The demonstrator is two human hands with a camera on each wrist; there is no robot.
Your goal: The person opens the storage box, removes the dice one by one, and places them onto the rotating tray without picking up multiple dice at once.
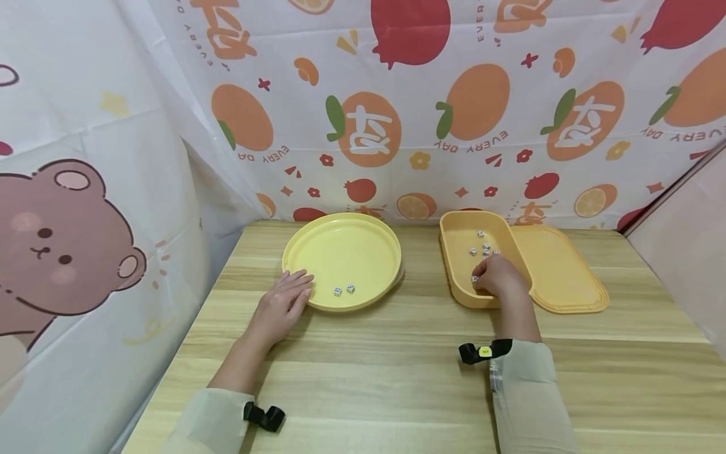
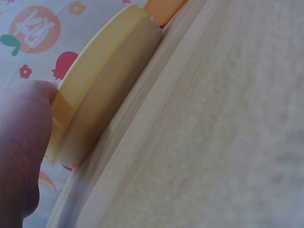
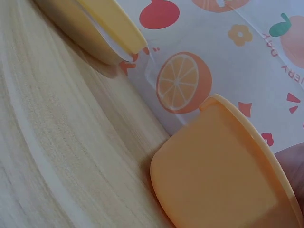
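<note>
Dice (image 1: pixel 350 288) lay in two spots: a pair near the front of a round yellow tray (image 1: pixel 340 243), others scattered inside an orange box (image 1: pixel 475 302). The person's left hand (image 1: pixel 278 310) rested on the tray's rim, fingers extended, perhaps to steady it. The right hand (image 1: pixel 502 277) reached into the box, fingers bunched narrowly at one die (image 1: pixel 474 279); whether they gripped it, I couldn't tell. An orange lid (image 1: pixel 561 271) lay beside the box, presumably off for access. Beneath was a wood-grain table (image 1: pixel 386 378); fruit-printed cloth (image 1: pixel 420 113) hung behind, bear-printed cloth (image 1: pixel 74 239) at left.
</note>
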